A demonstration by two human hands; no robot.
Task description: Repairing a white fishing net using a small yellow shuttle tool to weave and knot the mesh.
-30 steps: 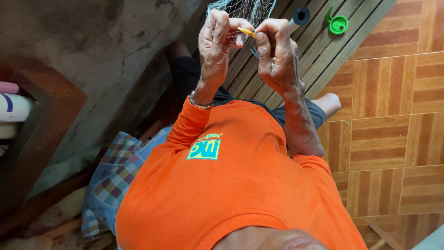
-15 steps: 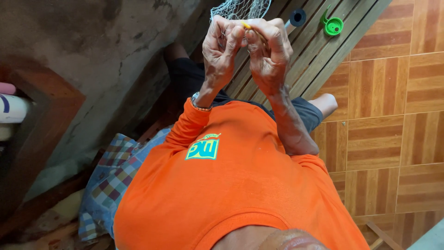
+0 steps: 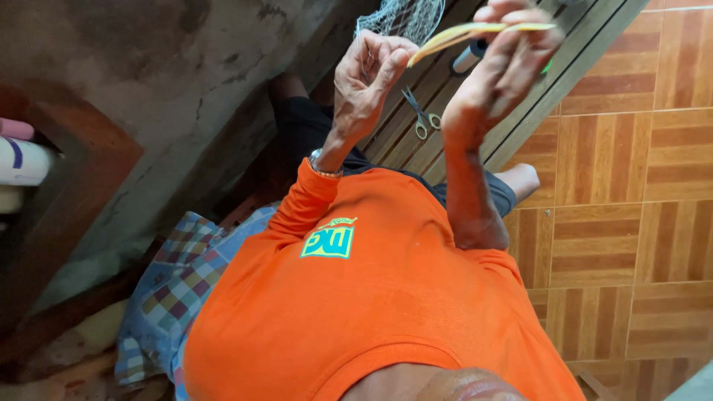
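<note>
The fingers (image 3: 386,63) of the left hand (image 3: 365,85) are bent together and pinch the lower edge of a pale fishing net (image 3: 401,18), which hangs down from the top edge of the view. The fingers of the right hand (image 3: 499,78) are closed around a flat yellow netting needle (image 3: 475,33). The needle lies almost level, with its pointed end just beside the left fingertips and close under the net, and its other end sticks out past the right hand. Both hands are raised in front of the person's chest and stand near each other, but they do not touch.

Below the hands, on the wooden slat floor (image 3: 438,152), lies a small pair of scissors (image 3: 420,119) with light handles, between the two forearms. A dark spool with a pale side (image 3: 469,56) lies on the same slats, partly hidden behind the needle and the right hand. A bracelet (image 3: 324,167) sits on the left wrist. The person wears an orange long-sleeved shirt (image 3: 356,297) with a yellow and green print on the chest, and dark shorts (image 3: 312,126). To the right of the slats the floor is of brown tiles with a wood pattern (image 3: 631,186). At the left rises a rough grey wall (image 3: 148,96), and a checked cloth (image 3: 174,289) lies under the person near the lower left corner.
</note>
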